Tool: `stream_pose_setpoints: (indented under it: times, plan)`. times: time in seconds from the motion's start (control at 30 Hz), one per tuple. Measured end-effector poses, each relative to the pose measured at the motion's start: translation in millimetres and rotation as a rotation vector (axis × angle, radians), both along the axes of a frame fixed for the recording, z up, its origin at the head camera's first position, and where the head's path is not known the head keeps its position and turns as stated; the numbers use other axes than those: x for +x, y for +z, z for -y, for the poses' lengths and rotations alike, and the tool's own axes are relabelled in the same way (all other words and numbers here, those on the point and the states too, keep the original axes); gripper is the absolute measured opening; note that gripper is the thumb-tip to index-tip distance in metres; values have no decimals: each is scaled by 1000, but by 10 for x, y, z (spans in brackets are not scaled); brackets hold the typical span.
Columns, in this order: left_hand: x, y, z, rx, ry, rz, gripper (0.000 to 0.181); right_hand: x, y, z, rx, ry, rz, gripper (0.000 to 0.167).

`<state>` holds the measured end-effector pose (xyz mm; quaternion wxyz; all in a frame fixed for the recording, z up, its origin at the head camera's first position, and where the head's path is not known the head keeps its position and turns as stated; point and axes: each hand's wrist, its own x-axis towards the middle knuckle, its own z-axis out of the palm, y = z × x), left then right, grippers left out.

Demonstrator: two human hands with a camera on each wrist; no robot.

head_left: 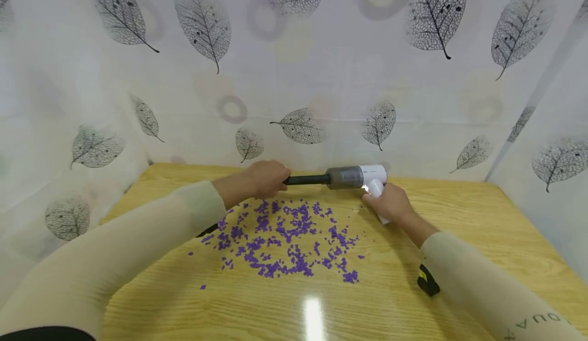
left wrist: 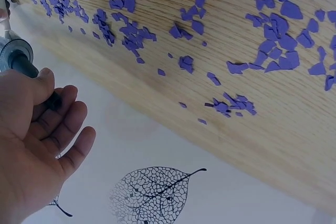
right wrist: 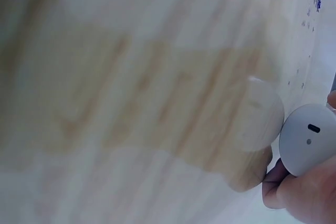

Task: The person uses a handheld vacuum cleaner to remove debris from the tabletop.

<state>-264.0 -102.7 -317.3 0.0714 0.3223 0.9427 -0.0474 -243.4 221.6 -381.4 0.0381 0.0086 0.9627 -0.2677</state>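
Observation:
A handheld vacuum cleaner [head_left: 348,177] with a white body and a smoky see-through dust cup is held level above the back of the table. My right hand [head_left: 390,201] grips its white handle. The dark tube nozzle [head_left: 307,179] points left, and my left hand [head_left: 266,177] holds its far end. In the left wrist view, thumb and fingers [left wrist: 65,124] pinch the nozzle tip. The right wrist view shows the vacuum's round white end [right wrist: 307,142] with a small slot. Purple paper scraps [head_left: 298,267] lie scattered below and in front of the vacuum.
The wood-grain table [head_left: 257,310] carries the scraps across its middle. A white curtain [head_left: 321,86] printed with leaves hangs behind its back edge and at both sides. Black straps show at both wrists, one with a yellow patch [head_left: 422,275].

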Motion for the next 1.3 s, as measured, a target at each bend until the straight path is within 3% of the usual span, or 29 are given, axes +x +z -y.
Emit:
stream_pose_setpoints:
  times: [0.9, 1.1, 1.3]
  plan:
    - [-104, 11, -81, 32, -23, -51, 16, 33, -5, -75, -4, -31, 0, 48]
    - [-168, 95, -87, 40, -36, -18, 18, 26, 9, -83, -39, -58, 11, 51]
    - [-252, 140, -33, 119, -17, 43, 17, 24, 110, -40, -90, -79, 3, 56]
